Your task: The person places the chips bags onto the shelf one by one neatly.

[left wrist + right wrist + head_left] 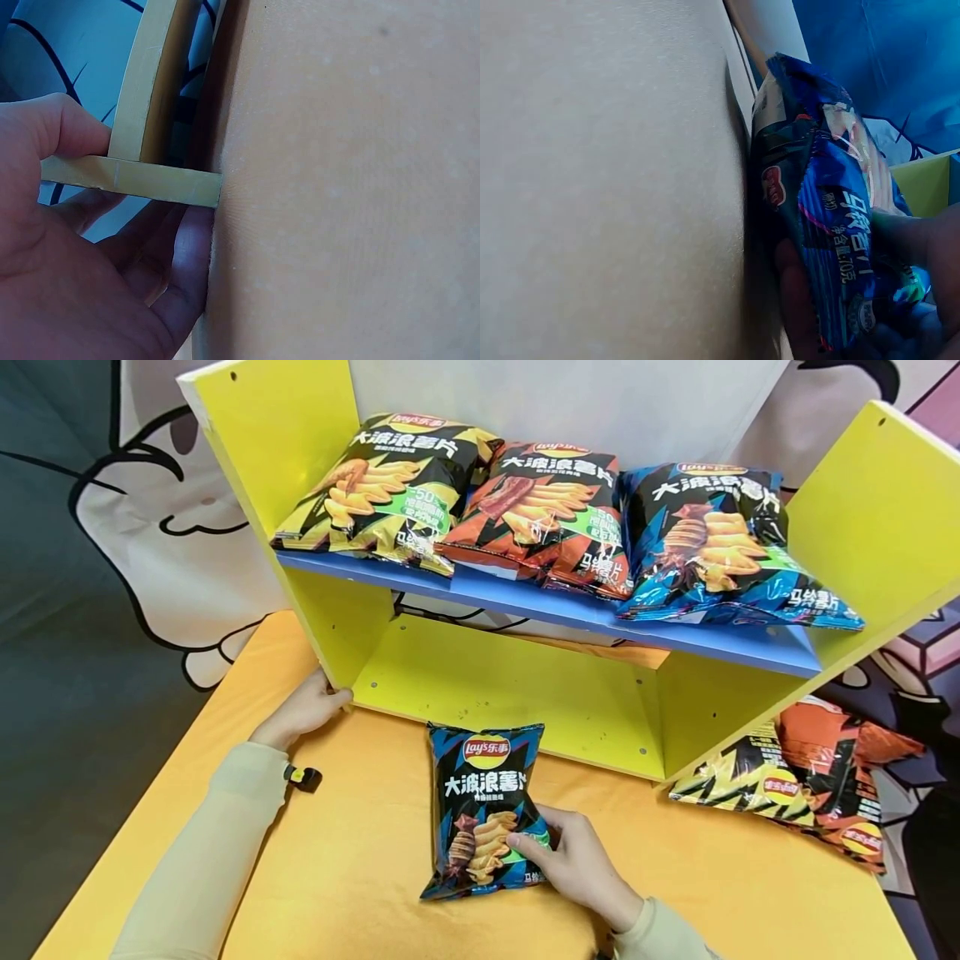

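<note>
Orange tabletop (337,877) before a yellow shelf (510,685)

Right hand (577,864) pinches the blue-black chip bag (483,802) by its right edge, thumb on the front, at the shelf's near side. Left hand (307,710) grips the shelf's near left corner, thumb opposite fingers. Three bags (543,518) line the blue board (487,593).

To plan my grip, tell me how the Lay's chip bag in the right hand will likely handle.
The blue Lay's chip bag is probably light for its size: puffed, with chips pictured. Its film likely gives, judging by creases near the right hand. Its shiny surface may slip.
</note>
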